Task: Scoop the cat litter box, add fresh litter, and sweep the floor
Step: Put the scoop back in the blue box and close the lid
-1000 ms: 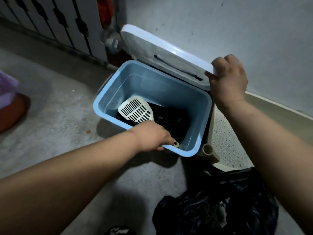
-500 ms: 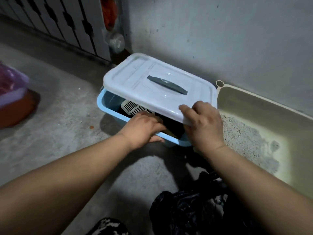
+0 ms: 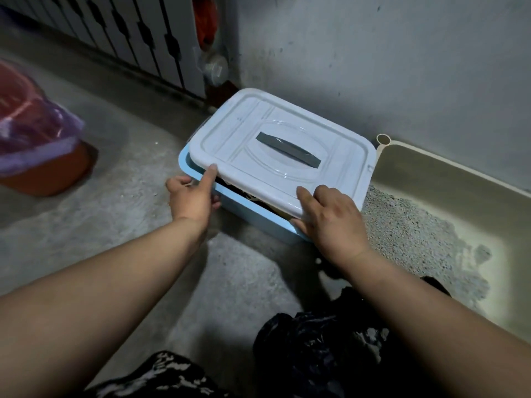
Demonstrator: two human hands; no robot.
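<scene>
A light blue storage bin [image 3: 253,209] stands on the floor against the wall, with its white lid [image 3: 275,147] lying slightly askew on top, dark handle up. A gap shows dark contents at the bin's front edge, and the scoop is hidden inside. My left hand [image 3: 194,196] is at the bin's front-left corner, its straight index finger touching the lid's edge. My right hand [image 3: 330,219] grips the lid's front edge, fingers on top and thumb beneath. To the right sits the beige litter box [image 3: 448,173], with grey litter [image 3: 413,234] spread over part of its floor.
A black plastic bag [image 3: 321,346] lies on the concrete floor just in front of me. A red bucket lined with a purple bag [image 3: 37,150] stands at the left. A metal grille [image 3: 115,33] and a grey wall close off the back.
The lid came down from upright onto the bin. My left hand let go of the scoop, left it inside and moved to the bin's front-left corner. My right hand lowered the lid.
</scene>
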